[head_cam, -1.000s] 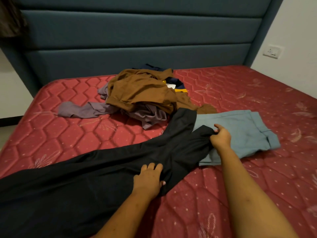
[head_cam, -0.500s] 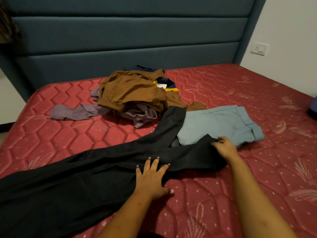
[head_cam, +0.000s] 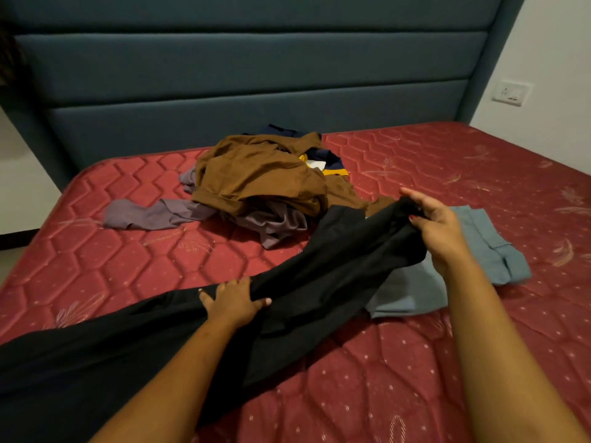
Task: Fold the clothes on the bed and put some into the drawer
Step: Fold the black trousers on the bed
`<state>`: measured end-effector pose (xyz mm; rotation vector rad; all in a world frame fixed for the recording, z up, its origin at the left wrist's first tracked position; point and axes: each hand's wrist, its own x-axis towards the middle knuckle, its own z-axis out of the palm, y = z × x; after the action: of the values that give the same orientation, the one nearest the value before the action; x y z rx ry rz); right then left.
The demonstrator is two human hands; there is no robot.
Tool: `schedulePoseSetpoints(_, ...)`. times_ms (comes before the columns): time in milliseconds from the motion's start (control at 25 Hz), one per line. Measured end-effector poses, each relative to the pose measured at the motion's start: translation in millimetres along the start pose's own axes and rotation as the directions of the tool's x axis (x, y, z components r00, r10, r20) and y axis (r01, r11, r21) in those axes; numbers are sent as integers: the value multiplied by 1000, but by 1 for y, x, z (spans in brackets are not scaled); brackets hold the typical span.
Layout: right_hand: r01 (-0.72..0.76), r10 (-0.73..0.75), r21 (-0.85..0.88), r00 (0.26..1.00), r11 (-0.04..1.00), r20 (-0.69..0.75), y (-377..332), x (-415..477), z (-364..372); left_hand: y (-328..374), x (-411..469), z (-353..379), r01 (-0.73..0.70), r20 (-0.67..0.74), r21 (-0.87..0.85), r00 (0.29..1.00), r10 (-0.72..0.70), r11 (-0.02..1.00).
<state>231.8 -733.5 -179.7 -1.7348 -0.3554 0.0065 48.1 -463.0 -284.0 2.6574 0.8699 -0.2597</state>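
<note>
Two hands: both mine, both holding the black trousers (head_cam: 335, 266).
Left hand (head_cam: 235, 302): fingers curled round a bunch of the cloth, low on the bed (head_cam: 112, 251).
Right hand (head_cam: 438, 225): pinching the far end, raised over the folded blue garment (head_cam: 479, 247).
Farther out: pile of clothes (head_cam: 256, 174), brown on top, near the headboard (head_cam: 256, 91).

— What's in front of you?
— A padded teal headboard (head_cam: 256, 75) in horizontal panels, behind your red quilted mattress (head_cam: 447, 161).
— And the sides?
— You've a white wall (head_cam: 550, 43) with a wall socket (head_cam: 511, 93) on your right, and dark skirting (head_cam: 16, 241) on your left.
</note>
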Motion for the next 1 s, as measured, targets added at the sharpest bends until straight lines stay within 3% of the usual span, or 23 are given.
schedulePoseSetpoints(80, -15, 10, 71, 997, 997, 70, 5, 23, 12, -15, 15, -18, 4, -21, -250, 1000, -9, 968)
schedulePoseSetpoints(120, -62, 51, 70, 987, 996, 151, 16, 34, 21, -24, 21, -27, -15, -74, -296, 997, -7, 955)
schedulePoseSetpoints(200, -185, 231, -173, 923, 968, 309, 47, 48, 39, -41, 24, -35, 14, -180, -183, 982, -48, 983)
schedulePoseSetpoints(240, -169, 310, -406, 898, 898, 313, 63, 48, 47, -44, 23, -32, 45, -207, -73, 976, -59, 996)
schedulePoseSetpoints(320, -137, 389, -757, 906, 639, 165, 99, 41, 60, -41, 10, -13, -22, -284, 126, 957, 58, 992)
schedulePoseSetpoints(360, -184, 391, -817, 919, 546, 55, 110, 35, 65, -36, 5, 2, -98, -307, 211, 938, 161, 973)
schedulePoseSetpoints(400, -248, 371, -817, 927, 520, -45, 114, 29, 69, -29, -3, 15, -161, -314, 265, 918, 243, 951)
schedulePoseSetpoints(480, -307, 300, -708, 944, 636, -140, 116, 26, 73, -16, -11, 37, -272, -317, 323, 871, 375, 906)
schedulePoseSetpoints(560, -309, 292, -564, 948, 766, -123, 112, 36, 70, -3, -18, 45, -352, -284, 282, 858, 429, 892)
schedulePoseSetpoints(640, -320, 306, -511, 945, 798, -115, 96, 47, 60, 8, -22, 52, -400, -163, 214, 885, 436, 891)
schedulePoseSetpoints(720, -255, 228, -531, 967, 808, -117, 76, 58, 51, 18, -22, 48, -413, -132, 221, 885, 447, 883)
schedulePoseSetpoints(800, -68, -85, -696, 979, 715, -184, 61, 60, 44, 23, -24, 49, -430, -11, 219, 897, 443, 876)
schedulePoseSetpoints(840, -20, -224, -822, 958, 570, -178, 61, 56, 44, 26, -27, 50, -421, 56, 203, 906, 419, 884)
schedulePoseSetpoints(880, -30, -260, -906, 953, 423, -153, 65, 49, 45, 28, -29, 51, -427, 66, 208, 904, 423, 880)
schedulePoseSetpoints(920, -70, -187, -929, 971, 364, -146, 74, 42, 48, 30, -33, 53, -425, 53, 206, 904, 424, 881)
schedulePoseSetpoints(1000, -155, 39, -865, 987, 476, -156, 91, 33, 57, 32, -34, 63, -415, 2, 202, 906, 423, 887)
